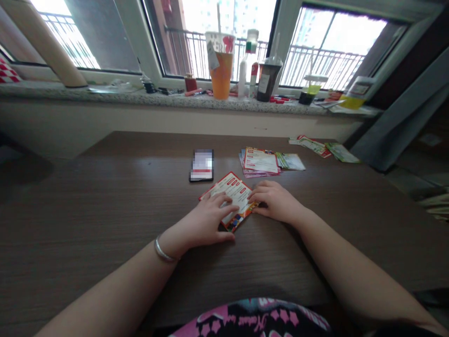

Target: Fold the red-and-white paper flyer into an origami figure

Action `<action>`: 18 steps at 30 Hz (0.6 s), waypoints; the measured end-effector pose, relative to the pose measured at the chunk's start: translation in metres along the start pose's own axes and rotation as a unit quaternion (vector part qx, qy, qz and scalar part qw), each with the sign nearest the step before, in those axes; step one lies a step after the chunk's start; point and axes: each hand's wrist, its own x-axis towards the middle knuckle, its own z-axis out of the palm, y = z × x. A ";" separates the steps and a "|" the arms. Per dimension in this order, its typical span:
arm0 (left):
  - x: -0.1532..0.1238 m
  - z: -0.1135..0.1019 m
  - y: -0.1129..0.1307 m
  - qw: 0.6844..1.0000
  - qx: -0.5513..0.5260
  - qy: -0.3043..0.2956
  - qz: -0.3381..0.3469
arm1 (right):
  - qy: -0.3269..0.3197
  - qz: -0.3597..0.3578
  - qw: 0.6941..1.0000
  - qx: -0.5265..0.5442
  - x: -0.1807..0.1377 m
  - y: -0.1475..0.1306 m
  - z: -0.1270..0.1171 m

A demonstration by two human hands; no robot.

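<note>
A printed leaflet [232, 189] with a red border and a colourful strip along its lower edge lies turned at an angle on the table. My left hand [212, 217] rests over its lower left part, fingers spread and thumb out on the table. At the leaflet's right corner, my right hand [273, 201] has its fingers bent around the edge, the corner between fingers and thumb. Part of the leaflet is hidden under both hands. Just beyond it sits a stack of similar leaflets [261, 160], with a greenish one [292, 161] sticking out to the right.
A phone [202, 165] lies left of the stack. More leaflets [342, 153] are at the table's far right. Along the windowsill [147, 97] stand a tall orange drink cup [221, 70], a clear bottle [249, 65], a dark cup [268, 79] and small items. A grey curtain [400, 117] hangs at right.
</note>
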 end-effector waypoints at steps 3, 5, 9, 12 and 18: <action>-0.001 0.001 0.000 1.000 -0.001 -0.005 0.001 | -0.009 -0.024 1.000 -0.017 0.001 -0.002 0.004; -0.002 0.002 0.000 1.000 -0.005 -0.005 0.008 | -0.010 -0.034 0.999 -0.033 0.002 -0.004 0.008; -0.002 0.002 0.000 1.000 -0.009 -0.012 0.006 | 0.004 -0.038 0.998 -0.040 0.003 -0.007 0.014; -0.002 0.001 0.002 1.000 -0.010 -0.020 -0.011 | -0.007 -0.013 1.000 -0.004 0.002 -0.008 0.015; -0.002 0.000 0.002 1.000 -0.013 -0.007 -0.004 | -0.020 0.050 0.997 0.051 0.003 -0.010 0.010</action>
